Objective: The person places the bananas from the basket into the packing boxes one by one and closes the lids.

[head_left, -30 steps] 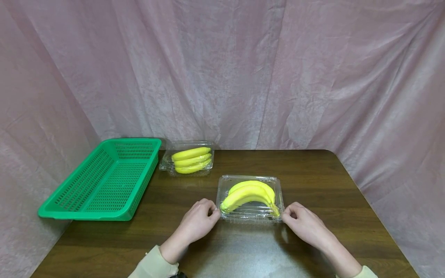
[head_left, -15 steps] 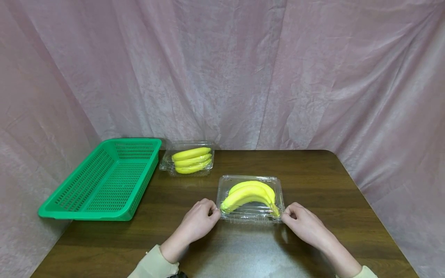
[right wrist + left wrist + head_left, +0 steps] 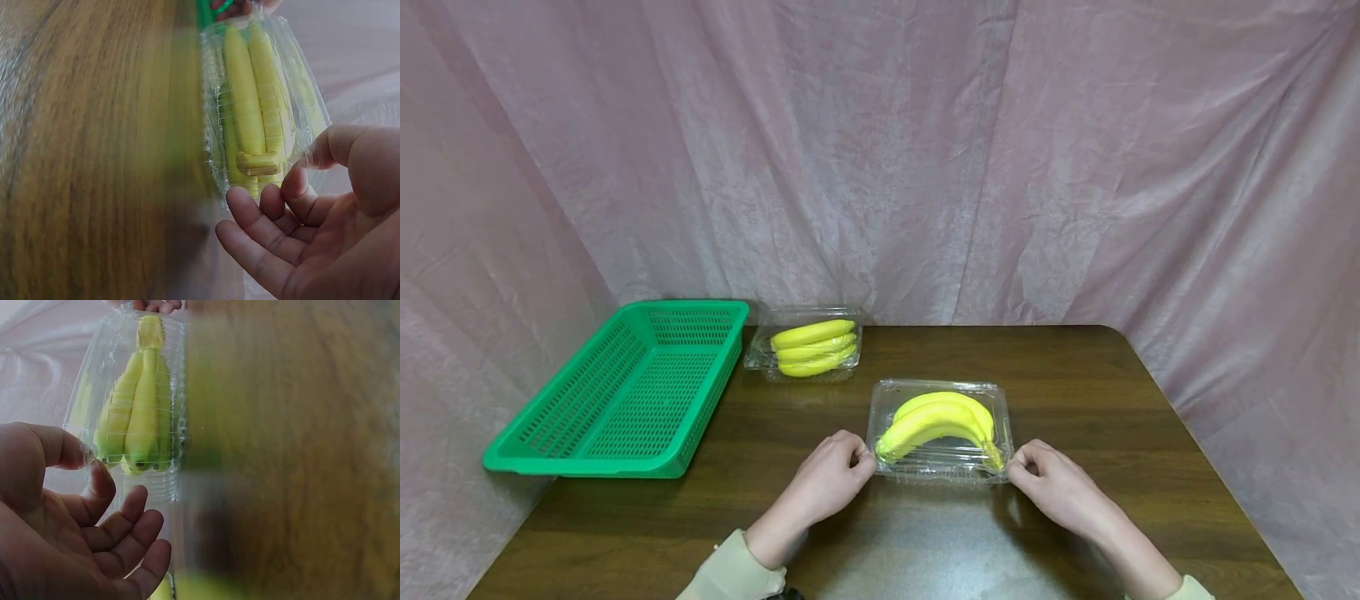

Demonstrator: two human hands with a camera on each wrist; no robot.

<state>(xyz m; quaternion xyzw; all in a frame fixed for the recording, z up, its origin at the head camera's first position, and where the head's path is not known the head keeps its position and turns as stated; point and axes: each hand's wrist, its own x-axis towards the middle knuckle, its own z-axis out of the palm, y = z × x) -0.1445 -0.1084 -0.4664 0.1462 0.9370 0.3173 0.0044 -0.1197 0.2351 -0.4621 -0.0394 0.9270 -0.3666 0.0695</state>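
A clear plastic clamshell box [image 3: 880, 408] lies closed on the table in front of me, with a bunch of yellow bananas [image 3: 936, 414] inside. At its near left corner, my left hand [image 3: 829, 475] pinches the rim between thumb and index finger. My right hand [image 3: 1060, 485] pinches the near right corner the same way. In the left wrist view the bananas' green tips [image 3: 140, 456] point toward the left hand, whose other fingers are loosely bent. The right wrist view has the cut stem [image 3: 257, 164] beside the right hand.
At the left stands a green perforated plastic basket [image 3: 681, 454] with nothing in it. Just right of it, near the back edge, sits a second clear box [image 3: 760, 354] of bananas [image 3: 812, 346]. A pink curtain [image 3: 880, 158] hangs behind the brown wooden table [image 3: 1045, 358].
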